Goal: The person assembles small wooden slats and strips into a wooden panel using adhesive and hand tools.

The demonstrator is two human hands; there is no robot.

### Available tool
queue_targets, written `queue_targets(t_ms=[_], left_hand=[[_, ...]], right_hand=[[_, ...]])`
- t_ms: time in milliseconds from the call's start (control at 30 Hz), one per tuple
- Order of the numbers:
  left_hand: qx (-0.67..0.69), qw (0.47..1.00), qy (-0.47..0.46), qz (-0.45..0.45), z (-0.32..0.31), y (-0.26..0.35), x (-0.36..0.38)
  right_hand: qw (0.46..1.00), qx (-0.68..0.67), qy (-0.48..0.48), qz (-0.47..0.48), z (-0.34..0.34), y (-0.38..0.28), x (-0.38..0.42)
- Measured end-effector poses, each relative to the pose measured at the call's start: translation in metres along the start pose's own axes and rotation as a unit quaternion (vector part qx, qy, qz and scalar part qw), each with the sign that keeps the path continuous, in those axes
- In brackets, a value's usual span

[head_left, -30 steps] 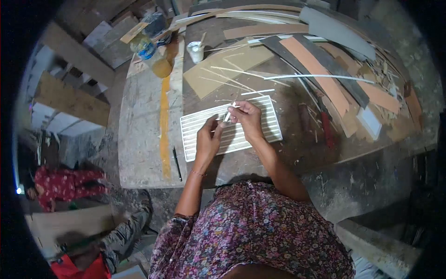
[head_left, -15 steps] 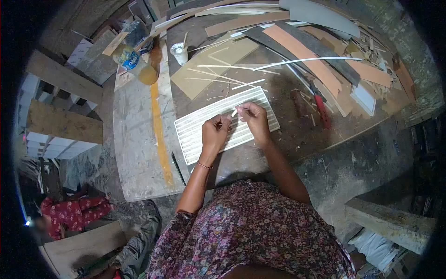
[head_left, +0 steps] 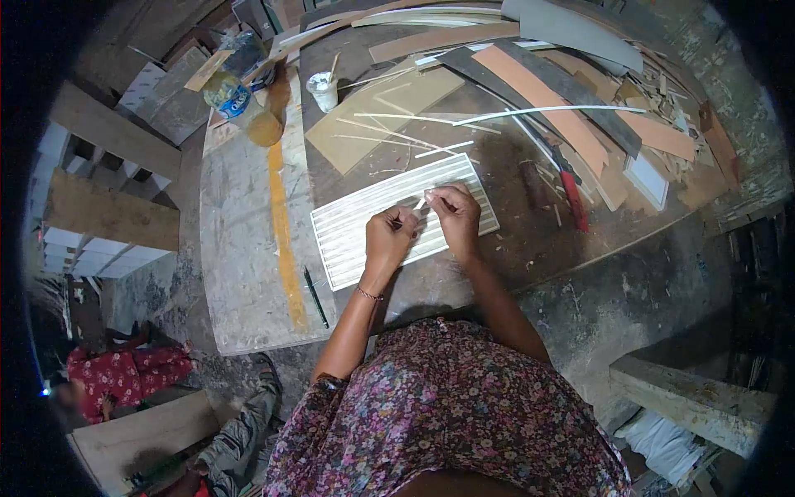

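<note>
Over a white slatted panel that lies on the workbench, both hands meet near its middle. My left hand, with a thin bracelet at the wrist, is closed in a pinch at one end of a small white strip. Thumb and fingers of my right hand pinch the strip's other end. The panel has parallel ridges and a raised white border. Just beyond its far edge lie a short white strip and several thin wooden sticks.
Past the panel are a brown board, a white cup with a stick, and a bottle. Red-handled pliers and curved strips lie right. A pen is near left. A person in red is lower left.
My left hand has shifted slightly right and my right hand slightly down. Both still pinch the small strip.
</note>
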State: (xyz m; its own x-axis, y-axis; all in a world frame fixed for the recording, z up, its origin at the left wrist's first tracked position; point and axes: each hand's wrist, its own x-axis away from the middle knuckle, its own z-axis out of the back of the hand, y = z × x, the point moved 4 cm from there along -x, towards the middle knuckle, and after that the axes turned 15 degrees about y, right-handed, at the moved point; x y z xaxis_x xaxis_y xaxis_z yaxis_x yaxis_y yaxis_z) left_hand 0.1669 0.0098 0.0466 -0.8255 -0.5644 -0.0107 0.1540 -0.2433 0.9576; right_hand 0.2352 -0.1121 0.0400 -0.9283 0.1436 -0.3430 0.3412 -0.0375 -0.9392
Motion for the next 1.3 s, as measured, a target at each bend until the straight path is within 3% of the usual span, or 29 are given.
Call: queue_targets(t_ms=[167,267,367,467,500,600,767,900,1000,1100,1200,1300], left_hand=[[0.066,0.997,-0.003,0.032,-0.01,0.005,0.003],[0.037,0.998,-0.03,0.036,-0.015,0.006,0.0],[0.088,0.994,-0.025,0.062,-0.019,0.004,-0.005],[0.172,0.98,0.048,0.088,-0.012,0.018,-0.017],[0.149,0.984,0.077,0.059,-0.009,0.016,-0.026],[0.219,0.959,0.14,0.108,-0.002,0.018,-0.049],[0.294,0.933,0.161,0.13,0.003,0.022,-0.067],[0.28,0.937,0.183,0.103,0.001,0.003,-0.086],[0.304,0.922,0.209,0.119,0.006,-0.003,-0.086],[0.322,0.914,0.214,0.122,0.014,-0.004,-0.093],[0.328,0.907,0.228,0.128,0.018,-0.007,-0.089],[0.333,0.9,0.229,0.163,0.022,-0.017,-0.079]], right_hand=[[0.997,0.036,-0.046,-0.046,0.01,0.028,-0.003],[0.987,-0.026,-0.033,-0.155,0.017,0.031,-0.005],[0.978,0.002,-0.091,-0.186,0.024,0.036,-0.005],[0.949,0.019,-0.21,-0.235,0.022,0.026,0.003],[0.936,0.003,-0.247,-0.252,0.019,0.019,0.007],[0.932,-0.059,-0.277,-0.227,0.005,0.018,0.03],[0.926,-0.118,-0.264,-0.244,-0.007,0.007,0.049],[0.922,-0.058,-0.262,-0.278,-0.002,0.014,0.043],[0.894,-0.086,-0.207,-0.388,0.017,0.004,0.039],[0.883,-0.07,-0.204,-0.418,0.036,-0.003,0.036],[0.892,-0.102,-0.218,-0.382,0.054,0.004,0.042],[0.911,-0.13,-0.146,-0.364,0.066,0.017,0.042]])
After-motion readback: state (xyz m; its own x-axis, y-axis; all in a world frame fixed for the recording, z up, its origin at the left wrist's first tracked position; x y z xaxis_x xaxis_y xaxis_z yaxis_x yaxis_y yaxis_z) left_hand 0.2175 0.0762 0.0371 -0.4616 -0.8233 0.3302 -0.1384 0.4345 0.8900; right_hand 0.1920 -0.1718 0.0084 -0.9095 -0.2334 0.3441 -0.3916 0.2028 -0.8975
